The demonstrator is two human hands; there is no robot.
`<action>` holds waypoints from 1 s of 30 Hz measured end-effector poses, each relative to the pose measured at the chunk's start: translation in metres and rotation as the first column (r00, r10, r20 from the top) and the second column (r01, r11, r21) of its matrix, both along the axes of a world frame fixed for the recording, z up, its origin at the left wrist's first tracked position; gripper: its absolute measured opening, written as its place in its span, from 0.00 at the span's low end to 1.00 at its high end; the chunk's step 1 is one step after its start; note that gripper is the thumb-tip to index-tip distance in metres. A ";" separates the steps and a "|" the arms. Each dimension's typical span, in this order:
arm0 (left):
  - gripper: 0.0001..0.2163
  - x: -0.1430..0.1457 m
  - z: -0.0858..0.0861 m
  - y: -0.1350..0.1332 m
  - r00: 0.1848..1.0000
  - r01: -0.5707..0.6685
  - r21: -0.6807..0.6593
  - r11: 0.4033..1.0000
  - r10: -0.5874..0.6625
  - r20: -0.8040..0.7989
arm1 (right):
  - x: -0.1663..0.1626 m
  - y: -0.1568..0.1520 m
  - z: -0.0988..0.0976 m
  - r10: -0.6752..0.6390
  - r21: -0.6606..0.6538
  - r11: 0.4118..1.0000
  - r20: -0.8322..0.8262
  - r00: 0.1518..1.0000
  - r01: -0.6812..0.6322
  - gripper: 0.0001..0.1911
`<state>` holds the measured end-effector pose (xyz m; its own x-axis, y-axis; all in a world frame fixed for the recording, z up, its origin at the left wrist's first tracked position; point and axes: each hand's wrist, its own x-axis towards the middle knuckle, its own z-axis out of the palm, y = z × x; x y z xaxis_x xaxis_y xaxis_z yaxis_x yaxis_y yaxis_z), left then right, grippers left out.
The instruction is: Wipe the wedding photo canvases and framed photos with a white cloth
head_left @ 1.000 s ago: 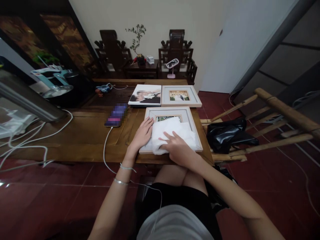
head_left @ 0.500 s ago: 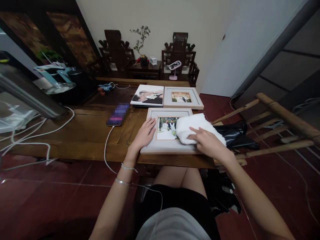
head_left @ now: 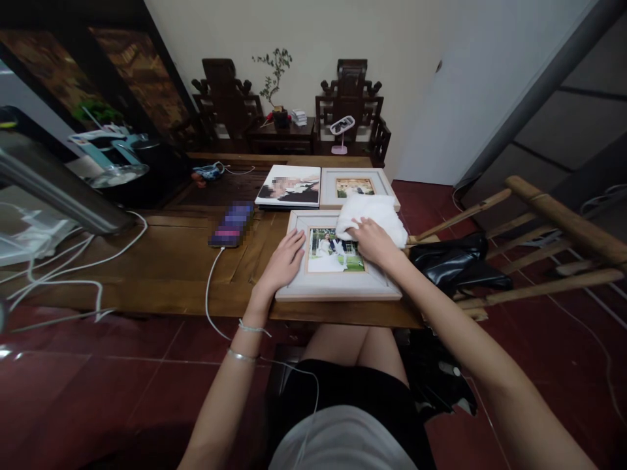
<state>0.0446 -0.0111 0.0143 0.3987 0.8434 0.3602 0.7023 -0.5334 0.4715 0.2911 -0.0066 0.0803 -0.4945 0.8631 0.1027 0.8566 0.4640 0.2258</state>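
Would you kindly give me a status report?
Left hand on near picture frame, left side. Right hand on white cloth. Frame flat on table; cloth hides its upper-right corner.

Cloth right of centre is plain white; photo frame mid-frame is off-white, tan inner edge, with a green-and-white picture. Table centre-left is brown wood grain; floor lower left is dark red, pale tile lines. Bag at right: glossy black.
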 end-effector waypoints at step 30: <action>0.21 0.000 0.000 0.000 1.000 0.003 0.009 1.000 -0.003 0.005 | -0.008 0.001 -0.009 0.002 -0.060 0.998 -0.035 0.999 -0.004 0.31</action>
<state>0.0450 -0.0109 0.0145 0.3992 0.8389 0.3699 0.6982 -0.5397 0.4704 0.2829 -0.0053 0.0717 -0.4941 0.8668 0.0673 0.8620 0.4784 0.1675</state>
